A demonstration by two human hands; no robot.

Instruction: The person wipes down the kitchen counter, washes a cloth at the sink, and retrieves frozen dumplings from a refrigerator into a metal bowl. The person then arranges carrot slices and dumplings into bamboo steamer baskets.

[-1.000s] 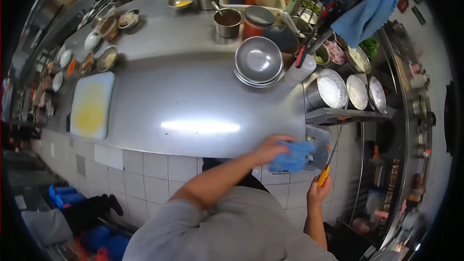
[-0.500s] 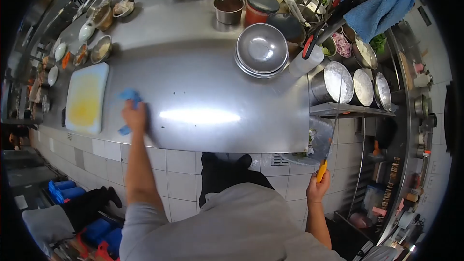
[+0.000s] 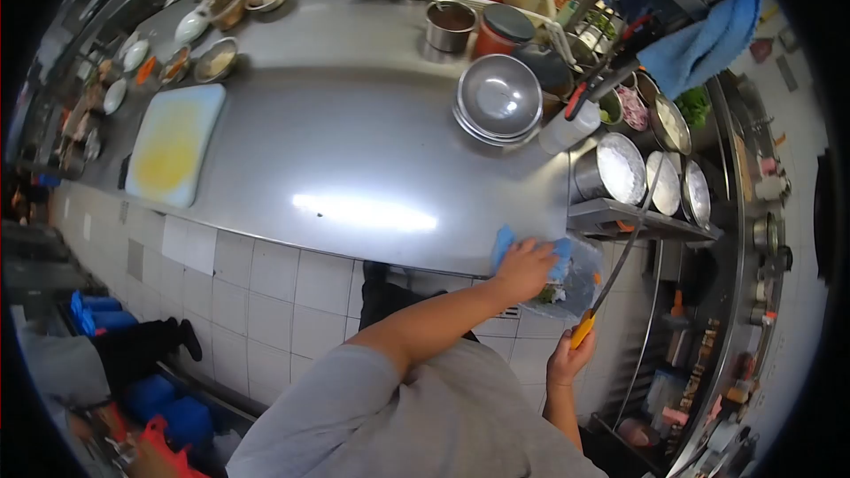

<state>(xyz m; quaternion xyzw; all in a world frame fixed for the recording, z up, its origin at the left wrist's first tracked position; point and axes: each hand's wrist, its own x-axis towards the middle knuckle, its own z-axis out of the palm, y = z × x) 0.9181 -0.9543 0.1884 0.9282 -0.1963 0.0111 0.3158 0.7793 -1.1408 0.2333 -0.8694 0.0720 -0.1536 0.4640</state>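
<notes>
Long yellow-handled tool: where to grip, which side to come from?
By the yellow handle, probably best from the person's own side: that end is nearest the body, while the long, narrow metal part points away. The right hand holds it there. I'd keep fingers wrapped around the handle, off the metal.

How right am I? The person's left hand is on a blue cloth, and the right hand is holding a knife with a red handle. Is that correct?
Almost! The handle isn't red, it's yellow, as the head view shows. The left hand is on a blue cloth, and the right hand is holding the knife.
</notes>
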